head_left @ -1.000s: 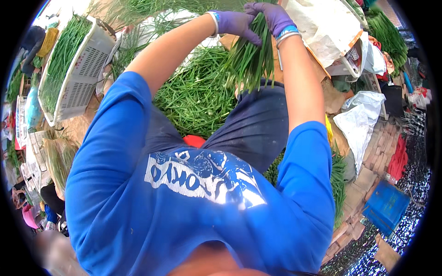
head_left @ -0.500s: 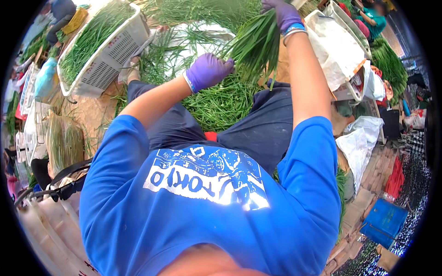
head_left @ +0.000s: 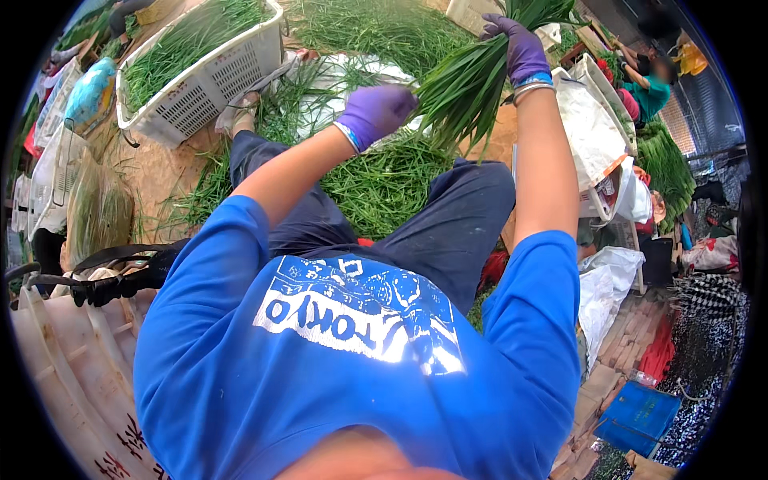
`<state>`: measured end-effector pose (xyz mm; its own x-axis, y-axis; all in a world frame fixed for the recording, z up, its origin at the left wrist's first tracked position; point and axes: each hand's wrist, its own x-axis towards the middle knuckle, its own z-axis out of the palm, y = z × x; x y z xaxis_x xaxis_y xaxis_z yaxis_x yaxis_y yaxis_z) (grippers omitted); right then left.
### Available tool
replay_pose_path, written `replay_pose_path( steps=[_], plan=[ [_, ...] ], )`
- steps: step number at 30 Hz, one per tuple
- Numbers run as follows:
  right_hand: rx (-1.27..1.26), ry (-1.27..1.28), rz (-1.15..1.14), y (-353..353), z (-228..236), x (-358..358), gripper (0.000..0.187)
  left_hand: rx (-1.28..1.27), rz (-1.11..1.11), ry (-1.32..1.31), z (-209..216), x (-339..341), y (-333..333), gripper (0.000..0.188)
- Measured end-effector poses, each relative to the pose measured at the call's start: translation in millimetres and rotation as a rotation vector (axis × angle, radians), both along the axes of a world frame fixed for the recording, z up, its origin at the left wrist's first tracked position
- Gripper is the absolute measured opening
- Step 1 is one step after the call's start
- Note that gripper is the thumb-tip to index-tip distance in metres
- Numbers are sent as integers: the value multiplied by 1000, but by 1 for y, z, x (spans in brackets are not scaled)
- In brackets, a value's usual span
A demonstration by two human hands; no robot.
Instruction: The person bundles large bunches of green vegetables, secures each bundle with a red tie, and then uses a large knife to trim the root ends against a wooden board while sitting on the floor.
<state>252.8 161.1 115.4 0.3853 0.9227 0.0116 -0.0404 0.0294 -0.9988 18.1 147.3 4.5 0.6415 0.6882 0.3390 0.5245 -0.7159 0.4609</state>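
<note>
In my right hand, gloved in purple, is a bunch of garlic chives, gripped at its upper part. Its long flat leaves fan down and to the left. My left hand, also in a purple glove, is closed beside the leaf tips; whether it pinches a leaf cannot be made out. Under both hands, between my legs, lies a heap of loose chive leaves. A white sheet strewn with more leaves spreads just beyond.
A white slatted crate full of greens stands at the far left. Another crate with a white cloth sits on the right. Beyond it a person in a green top works. A blue flat box lies low on the right.
My right hand and the bunch have shifted slightly right and down in view. The left hand has moved little and stays closed. The whole view has turned a little.
</note>
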Motion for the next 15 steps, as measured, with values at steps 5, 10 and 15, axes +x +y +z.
replay_pose_path(
  steps=[5,10,15],
  plan=[
    [109,-19,-71,-16,18,18,24,9,-20,-67,-57,-30,-30,23],
    [102,-86,-25,-17,22,8,24,-189,177,-275,-39,-35,-32,43],
    [-22,-185,29,-1,11,-13,22,-26,89,-166,-11,2,-23,34]
  ],
)
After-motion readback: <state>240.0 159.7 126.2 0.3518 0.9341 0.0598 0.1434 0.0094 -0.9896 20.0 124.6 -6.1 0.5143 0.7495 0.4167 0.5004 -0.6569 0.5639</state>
